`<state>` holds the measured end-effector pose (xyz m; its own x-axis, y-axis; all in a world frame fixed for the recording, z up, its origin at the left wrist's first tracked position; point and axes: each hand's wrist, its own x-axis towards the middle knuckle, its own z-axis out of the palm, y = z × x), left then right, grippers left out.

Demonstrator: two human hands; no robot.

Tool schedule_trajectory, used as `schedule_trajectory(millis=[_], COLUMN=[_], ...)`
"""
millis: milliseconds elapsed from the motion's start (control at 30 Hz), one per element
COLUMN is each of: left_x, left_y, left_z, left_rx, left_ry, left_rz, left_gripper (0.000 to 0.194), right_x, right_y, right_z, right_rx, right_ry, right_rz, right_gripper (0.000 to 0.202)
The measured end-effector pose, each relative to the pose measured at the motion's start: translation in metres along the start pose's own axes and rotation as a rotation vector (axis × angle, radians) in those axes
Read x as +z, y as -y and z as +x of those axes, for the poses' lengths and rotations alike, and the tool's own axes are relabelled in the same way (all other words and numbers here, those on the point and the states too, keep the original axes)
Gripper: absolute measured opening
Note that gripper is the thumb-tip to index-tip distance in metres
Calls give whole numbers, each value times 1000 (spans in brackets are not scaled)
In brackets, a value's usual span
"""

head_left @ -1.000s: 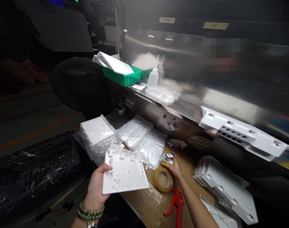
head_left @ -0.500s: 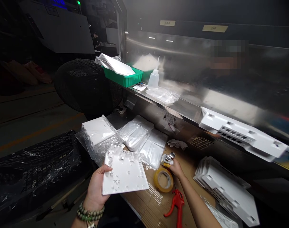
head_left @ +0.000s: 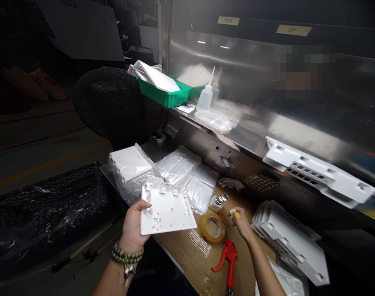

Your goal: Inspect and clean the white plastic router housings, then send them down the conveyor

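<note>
My left hand [head_left: 134,225] grips a white plastic panel [head_left: 167,213] by its left edge, thumb on top. Clips and small posts stand on the panel's upward face. To the right, my right hand [head_left: 241,224] is closed on a small white piece [head_left: 232,212], too small to name, with something yellow at the fingers. Just left of that hand stands a small white bottle [head_left: 216,203] with a metal top, its round lid tipped back. A roll of yellow tape [head_left: 212,227] lies below the bottle, beside a red air blow gun [head_left: 228,260].
Bagged white panels [head_left: 130,164] lie behind the left hand, beside clear plastic bags [head_left: 202,183]. Stacked white panels [head_left: 294,242] lean at right. On the metal shelf are a green bin [head_left: 165,96], a squeeze bottle [head_left: 205,98] and another white panel [head_left: 317,172]. A fan [head_left: 113,107] stands at left.
My right hand has moved from the small bottle to the right and slightly down, and the white piece now shows in its fingers. The held panel has shifted slightly up and right in view.
</note>
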<state>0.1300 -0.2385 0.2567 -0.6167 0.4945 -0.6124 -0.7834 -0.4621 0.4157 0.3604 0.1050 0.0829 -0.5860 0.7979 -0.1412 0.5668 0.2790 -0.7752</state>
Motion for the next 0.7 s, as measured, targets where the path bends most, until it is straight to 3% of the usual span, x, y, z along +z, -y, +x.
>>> schedule_trajectory(millis=[267, 500, 600, 700], left_x=[21, 30, 30, 30], left_y=[-3, -9, -9, -8], left_z=[4, -5, -8, -12], left_rx=[-61, -22, -18, -2], left_ry=[97, 159, 186, 210], left_rz=[-64, -149, -179, -188], left_gripper=[87, 90, 91, 92], right_x=[16, 13, 8, 9], right_y=[74, 97, 108, 138], right_z=[15, 5, -14, -59], right_rx=[-152, -133, -112, -153], right_ry=[-46, -88, -104, -46], right_rz=[-306, -257, -113, 125], right_gripper=[34, 37, 45, 54])
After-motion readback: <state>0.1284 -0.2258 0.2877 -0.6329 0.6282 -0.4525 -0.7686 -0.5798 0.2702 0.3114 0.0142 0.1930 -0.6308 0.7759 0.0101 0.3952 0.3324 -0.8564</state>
